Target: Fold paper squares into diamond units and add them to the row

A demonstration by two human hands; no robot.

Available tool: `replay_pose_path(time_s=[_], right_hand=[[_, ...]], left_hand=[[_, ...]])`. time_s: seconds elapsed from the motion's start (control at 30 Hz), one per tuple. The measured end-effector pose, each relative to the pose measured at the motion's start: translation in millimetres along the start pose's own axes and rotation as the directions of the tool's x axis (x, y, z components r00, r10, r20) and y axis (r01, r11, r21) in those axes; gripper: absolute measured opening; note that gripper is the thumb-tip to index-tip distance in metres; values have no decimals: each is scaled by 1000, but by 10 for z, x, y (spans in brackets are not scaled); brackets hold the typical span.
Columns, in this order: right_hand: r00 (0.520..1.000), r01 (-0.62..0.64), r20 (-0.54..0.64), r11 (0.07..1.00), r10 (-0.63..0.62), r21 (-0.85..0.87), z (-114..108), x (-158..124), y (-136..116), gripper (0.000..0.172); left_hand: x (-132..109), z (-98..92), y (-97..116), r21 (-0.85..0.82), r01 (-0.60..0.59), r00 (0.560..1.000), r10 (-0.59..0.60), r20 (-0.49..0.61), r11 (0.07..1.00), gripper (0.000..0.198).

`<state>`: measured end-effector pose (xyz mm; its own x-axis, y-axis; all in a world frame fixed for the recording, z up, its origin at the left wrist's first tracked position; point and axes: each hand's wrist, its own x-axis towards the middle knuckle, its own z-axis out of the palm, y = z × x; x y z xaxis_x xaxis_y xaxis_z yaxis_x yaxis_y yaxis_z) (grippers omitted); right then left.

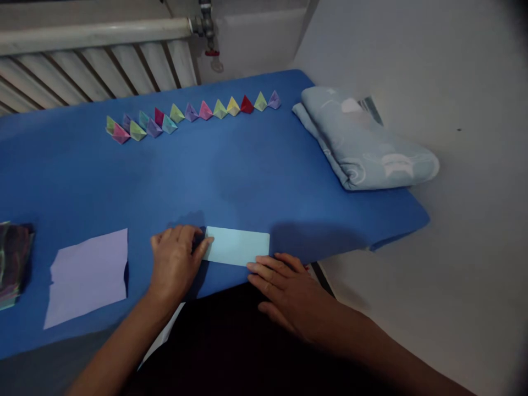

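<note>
A light-blue sheet of paper (237,246), folded into a rectangle, lies flat near the front edge of the blue-covered surface. My left hand (175,256) pinches its left end, thumb on top and the other fingers curled at the side. At the lower right corner, my right hand (284,283) rests with its fingers stretched out, the tips touching the paper. Left of my left hand lies a lavender sheet of paper (88,275) with uneven edges.
Several small folded paper boats (192,113) in mixed colours stand in rows at the back. A folded grey-blue blanket (367,143) lies at the right by the wall. A dark, blurred stack (14,261) sits far left. Behind is a white radiator (99,60).
</note>
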<state>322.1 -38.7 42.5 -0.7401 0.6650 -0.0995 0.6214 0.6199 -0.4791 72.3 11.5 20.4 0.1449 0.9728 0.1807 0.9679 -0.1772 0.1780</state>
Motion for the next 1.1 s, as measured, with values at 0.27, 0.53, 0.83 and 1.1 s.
replay_pose_path(time_s=[0.27, 0.53, 0.83, 1.1], right_hand=[[1000, -22, -7, 998, 23, 51, -5, -41, -47, 38], [942, -74, -298, 962, 154, 264, -98, -156, 164, 25], [852, -84, -505, 989, 135, 123, 147, 10, 457, 23], [868, -56, -486, 993, 102, 108, 95, 50, 522, 29]], left_hand=[[-116, 41, 274, 125, -320, 945, 326, -30, 939, 22], [-268, 52, 390, 72, -294, 955, 296, -20, 953, 28], [-336, 108, 358, -45, -516, 856, 516, -23, 855, 40], [-404, 15, 407, -69, -590, 805, 593, 30, 804, 44]])
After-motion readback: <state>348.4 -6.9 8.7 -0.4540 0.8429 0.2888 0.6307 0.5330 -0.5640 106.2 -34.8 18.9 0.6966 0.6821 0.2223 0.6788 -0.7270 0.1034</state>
